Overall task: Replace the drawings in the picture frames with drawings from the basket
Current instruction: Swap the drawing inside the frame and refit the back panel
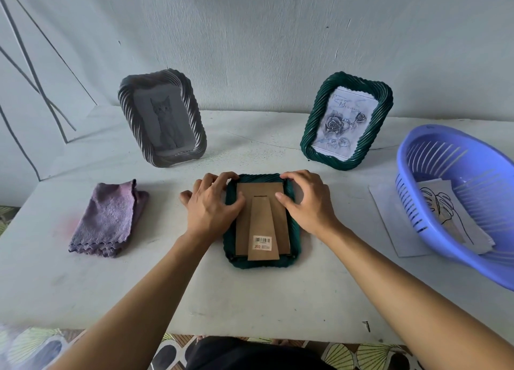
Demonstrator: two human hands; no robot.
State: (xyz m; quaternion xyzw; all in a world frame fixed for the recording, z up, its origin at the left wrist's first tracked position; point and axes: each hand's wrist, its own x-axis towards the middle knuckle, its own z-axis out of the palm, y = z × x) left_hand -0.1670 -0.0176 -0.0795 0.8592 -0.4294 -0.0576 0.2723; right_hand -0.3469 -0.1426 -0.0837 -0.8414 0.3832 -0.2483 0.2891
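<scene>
A dark green picture frame (294, 239) lies face down in the middle of the table, its brown cardboard back (262, 194) and stand turned up. My left hand (211, 205) rests on the frame's upper left corner, fingers curled at the top edge. My right hand (308, 200) sits on the upper right corner, fingertips at the top edge and thumb on the cardboard. A grey frame (162, 118) with a cat drawing stands at the back left. A green frame (346, 122) with a rose drawing stands at the back right. The purple basket (411, 202) on the right holds line drawings (445, 211).
A folded purple cloth (108, 219) lies left of the face-down frame. A white sheet of paper (395, 222) lies partly under the basket. The wall rises right behind the standing frames. The table's near edge runs just in front of my body.
</scene>
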